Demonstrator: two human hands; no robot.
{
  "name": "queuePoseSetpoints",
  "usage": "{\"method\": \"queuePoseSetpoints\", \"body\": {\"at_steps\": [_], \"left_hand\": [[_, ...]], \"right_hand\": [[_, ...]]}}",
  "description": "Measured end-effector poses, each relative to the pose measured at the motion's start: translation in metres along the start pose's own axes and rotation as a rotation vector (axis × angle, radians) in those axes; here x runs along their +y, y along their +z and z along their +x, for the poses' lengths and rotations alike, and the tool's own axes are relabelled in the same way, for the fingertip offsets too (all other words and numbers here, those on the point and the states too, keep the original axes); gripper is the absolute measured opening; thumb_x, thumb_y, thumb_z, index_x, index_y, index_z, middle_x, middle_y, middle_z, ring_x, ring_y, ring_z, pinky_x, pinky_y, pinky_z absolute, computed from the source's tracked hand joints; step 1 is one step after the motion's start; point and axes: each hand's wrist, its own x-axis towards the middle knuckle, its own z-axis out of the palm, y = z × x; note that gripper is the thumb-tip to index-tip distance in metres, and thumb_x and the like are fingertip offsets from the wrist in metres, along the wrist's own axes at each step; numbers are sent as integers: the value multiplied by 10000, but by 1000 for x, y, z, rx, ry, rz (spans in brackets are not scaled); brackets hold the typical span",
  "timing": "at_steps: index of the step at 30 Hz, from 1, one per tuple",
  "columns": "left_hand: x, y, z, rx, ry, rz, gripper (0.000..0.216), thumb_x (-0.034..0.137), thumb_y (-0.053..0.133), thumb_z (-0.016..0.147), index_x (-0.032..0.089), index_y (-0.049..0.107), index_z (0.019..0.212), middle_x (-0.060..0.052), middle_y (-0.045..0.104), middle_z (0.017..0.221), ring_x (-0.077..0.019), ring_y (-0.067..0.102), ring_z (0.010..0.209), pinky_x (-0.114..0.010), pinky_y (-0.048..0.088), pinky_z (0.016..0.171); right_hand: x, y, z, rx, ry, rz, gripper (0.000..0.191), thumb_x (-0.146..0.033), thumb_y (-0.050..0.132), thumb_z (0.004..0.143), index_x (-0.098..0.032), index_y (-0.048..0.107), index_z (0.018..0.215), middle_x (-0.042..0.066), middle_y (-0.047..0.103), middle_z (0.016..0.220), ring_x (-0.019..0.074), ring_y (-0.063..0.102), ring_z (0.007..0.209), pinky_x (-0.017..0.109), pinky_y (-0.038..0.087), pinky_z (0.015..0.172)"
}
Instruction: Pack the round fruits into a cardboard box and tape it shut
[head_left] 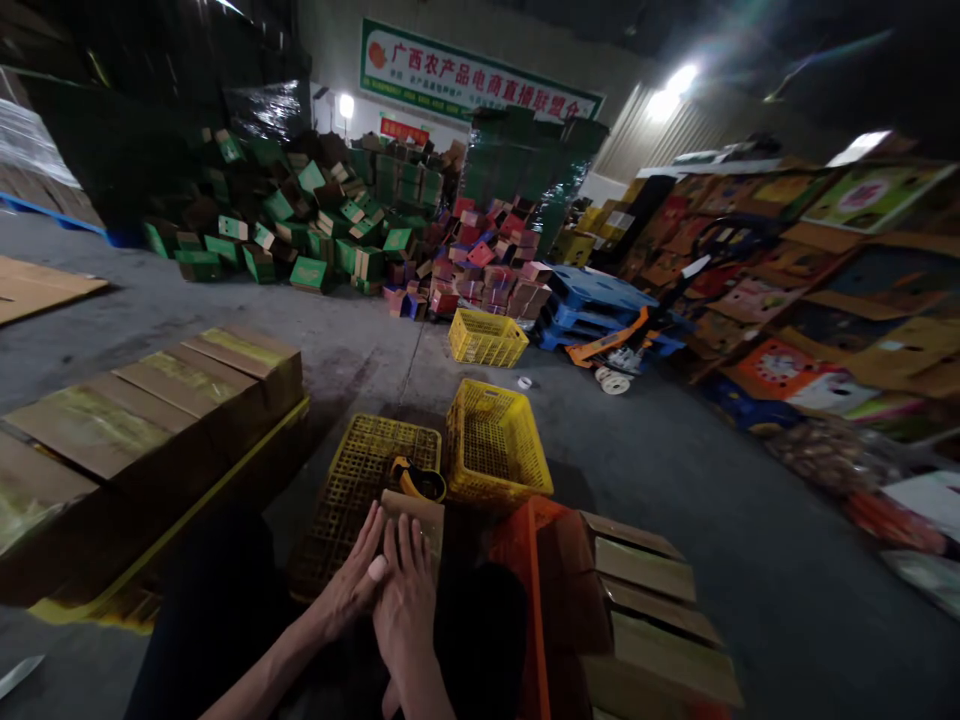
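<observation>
My left hand (351,578) lies flat with fingers stretched over a small cardboard box (429,513) in front of me. Beside it, my right hand (407,598) is also flat on the box, fingers slightly spread, touching the left. Something white wraps the tip of a thumb between them. Just beyond the box, a black-and-yellow tape dispenser (409,476) rests on a yellow slatted crate (375,440). Most of the box is hidden by my hands and legs.
Taped cartons (150,390) fill a yellow crate at left; an orange crate (534,560) holds more at right. Open yellow crates (499,435) stand ahead. Farther back are heaped green boxes (307,272), blue pallets (592,290) and an orange pallet jack (607,345).
</observation>
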Motion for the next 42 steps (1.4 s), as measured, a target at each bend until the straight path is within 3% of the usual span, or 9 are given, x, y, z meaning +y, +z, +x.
{"method": "queuePoseSetpoints", "body": {"at_steps": [4, 10, 16, 21, 28, 34, 38, 42], "left_hand": [[-2, -4, 2, -4, 15, -29, 639, 531, 179, 1046, 256, 56, 1610, -63, 54, 1674, -226, 106, 1527, -463, 244, 1224], [-4, -10, 0, -12, 79, 102, 631, 478, 303, 1050, 259, 104, 1607, -89, 170, 1659, -239, 192, 1519, -479, 266, 1214], [-5, -6, 1, -9, 35, 288, 594, 424, 321, 1052, 315, 116, 1598, -76, 263, 1636, -240, 274, 1500, -522, 329, 1171], [-3, -5, 5, 42, 13, 456, 566, 406, 354, 1040, 318, 214, 1582, -42, 307, 1620, -244, 269, 1503, -529, 316, 1170], [-4, -1, 7, 125, 56, 594, 604, 453, 426, 1018, 323, 236, 1576, -58, 389, 1579, -261, 345, 1470, -527, 289, 1176], [-3, -2, 7, 195, 133, 670, 648, 526, 432, 1004, 288, 258, 1580, -81, 441, 1546, -292, 383, 1447, -525, 314, 1165], [3, -1, 8, 196, 181, 703, 679, 544, 435, 996, 240, 276, 1581, -114, 420, 1555, -310, 381, 1445, -517, 321, 1164], [12, 7, 6, 121, 274, 706, 669, 502, 428, 1008, 223, 246, 1588, -109, 350, 1593, -285, 357, 1462, -469, 342, 1164]], "right_hand": [[-4, 3, 8, 15, -57, 14, 634, -172, 412, 944, -212, 307, 1568, 55, 423, 1565, 274, 326, 1475, 504, 295, 1198], [-15, -3, 8, 49, 6, -6, 699, -238, 480, 925, -238, 252, 1585, 58, 405, 1574, 295, 336, 1469, 512, 293, 1197], [-5, -24, 2, -22, -131, 2, 775, -151, 493, 858, -183, 235, 1588, 62, 331, 1613, 299, 277, 1494, 514, 339, 1184], [-3, -31, -2, -43, -202, 0, 767, -104, 480, 855, -182, 251, 1582, 78, 313, 1619, 284, 285, 1493, 507, 371, 1172], [-4, -24, -22, 19, -176, 35, 673, -163, 526, 893, -249, 370, 1542, 46, 450, 1547, 280, 420, 1425, 495, 454, 1124], [22, -45, -27, 8, -134, 45, 484, -281, 469, 998, -310, 471, 1481, 22, 580, 1439, 257, 557, 1313, 439, 506, 1077], [38, -45, -25, 70, -15, 0, 452, -318, 450, 1014, -268, 505, 1460, 48, 560, 1458, 280, 535, 1326, 474, 506, 1066], [36, -32, -32, 97, 12, 11, 521, -237, 411, 1006, -237, 402, 1528, 57, 433, 1559, 273, 429, 1411, 463, 484, 1095]]}}
